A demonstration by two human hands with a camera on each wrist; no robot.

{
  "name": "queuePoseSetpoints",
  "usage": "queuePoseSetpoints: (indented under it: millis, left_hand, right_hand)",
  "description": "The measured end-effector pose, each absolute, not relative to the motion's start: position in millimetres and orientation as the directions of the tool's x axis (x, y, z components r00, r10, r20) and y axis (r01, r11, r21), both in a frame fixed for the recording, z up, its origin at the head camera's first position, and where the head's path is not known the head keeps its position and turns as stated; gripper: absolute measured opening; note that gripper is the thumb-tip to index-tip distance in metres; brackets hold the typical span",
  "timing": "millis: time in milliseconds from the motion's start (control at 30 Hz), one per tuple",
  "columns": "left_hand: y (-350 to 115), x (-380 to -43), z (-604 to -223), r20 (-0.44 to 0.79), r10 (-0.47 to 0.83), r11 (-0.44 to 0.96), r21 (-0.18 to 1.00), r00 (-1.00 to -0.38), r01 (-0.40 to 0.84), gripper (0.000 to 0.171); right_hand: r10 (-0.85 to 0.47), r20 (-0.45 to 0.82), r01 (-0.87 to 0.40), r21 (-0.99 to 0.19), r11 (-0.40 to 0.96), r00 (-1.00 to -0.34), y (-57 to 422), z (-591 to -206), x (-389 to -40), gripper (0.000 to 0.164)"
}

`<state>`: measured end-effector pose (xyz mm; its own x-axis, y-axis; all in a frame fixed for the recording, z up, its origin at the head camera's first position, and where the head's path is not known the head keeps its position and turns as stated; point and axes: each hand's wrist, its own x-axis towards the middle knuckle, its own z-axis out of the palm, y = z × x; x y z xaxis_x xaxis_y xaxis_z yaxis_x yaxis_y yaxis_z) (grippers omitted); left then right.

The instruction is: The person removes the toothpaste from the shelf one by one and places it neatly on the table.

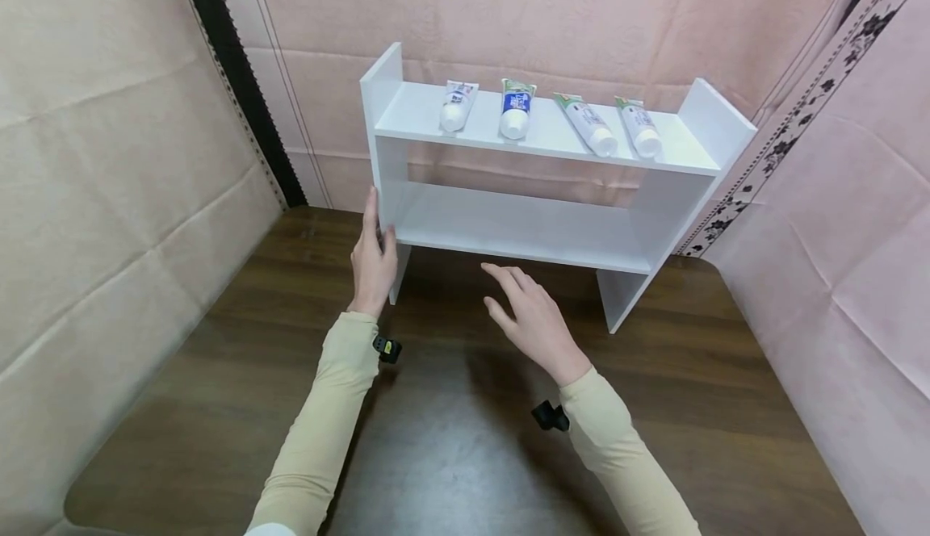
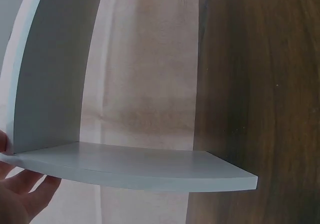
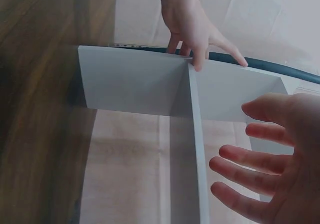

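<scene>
A white two-tier shelf (image 1: 523,217) stands on the wooden table. My left hand (image 1: 374,265) holds its left side panel (image 2: 135,166), thumb on the front edge and fingers along the outer face. In front of the lower tier my right hand (image 1: 538,322) hovers with fingers spread, touching nothing; the right wrist view shows the same hand (image 3: 272,159) near the shelf board. Four tubes would be several: on the top tier lie several white tubes, among them a blue-labelled tube (image 1: 516,108), a purple-lettered tube (image 1: 458,106) and a tilted tube (image 1: 587,126) with a green end.
The brown wooden table (image 1: 240,407) extends in front of the shelf. Pink cloth (image 1: 581,19) hangs behind it, with pale cloth walls at left (image 1: 109,157) and right (image 1: 835,278). Each wrist carries a small black camera (image 1: 387,349).
</scene>
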<state>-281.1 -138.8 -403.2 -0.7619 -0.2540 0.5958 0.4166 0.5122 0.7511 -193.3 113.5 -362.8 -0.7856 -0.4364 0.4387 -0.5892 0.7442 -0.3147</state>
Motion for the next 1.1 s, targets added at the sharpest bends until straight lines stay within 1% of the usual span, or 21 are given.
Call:
queuePoseSetpoints:
  millis: [100,200,433,533,667,867,1000,1100]
  left_hand:
    - [-138.4,-281.7,-404.7,0.611,-0.245,0.538,0.731,-0.752,0.419,0.063]
    - [-139.6,-280.9,-404.4,0.624,-0.247,0.545,0.722,-0.741,0.426,0.063]
    - [-140.7,-281.9,-403.2,0.615,-0.253,0.539,0.731,-0.746,0.419,0.063]
    - [-140.3,-282.9,-404.3,0.614,-0.253,0.54,0.731,-0.748,0.417,0.062]
    - [-140.2,-283.9,-406.3,0.617,-0.243,0.551,0.723,-0.748,0.417,0.062]
    - [-141.2,-284.1,-406.2,0.631,-0.235,0.56,0.71,-0.739,0.427,0.062]
    - [-142.0,-284.8,-406.2,0.636,-0.241,0.561,0.708,-0.733,0.43,0.061]
    - [-142.5,-284.9,-406.6,0.636,-0.243,0.559,0.708,-0.732,0.431,0.061]
  right_hand:
    - [-0.448,0.473,-0.615,-0.291,0.733,-0.758,110.5,-354.6,-198.0,0.047]
    - [-0.458,0.521,-0.647,-0.268,0.713,-0.72,104.2,-337.9,-204.4,0.046]
    - [-0.454,0.654,-0.72,-0.207,0.662,-0.605,85.9,-283.4,-224.4,0.046]
    - [-0.427,0.689,-0.707,-0.178,0.684,-0.586,75.5,-259.7,-230.6,0.048]
    - [-0.383,0.688,-0.63,-0.14,0.764,-0.617,61.8,-236.0,-237.7,0.052]
    - [-0.338,0.598,-0.492,-0.11,0.863,-0.726,40.7,-212.6,-252.4,0.062]
    - [-0.313,0.531,-0.418,-0.087,0.904,-0.787,29.7,-204.3,-261.8,0.06]
    - [-0.3,0.525,-0.399,-0.083,0.913,-0.796,26.1,-203.9,-263.9,0.053]
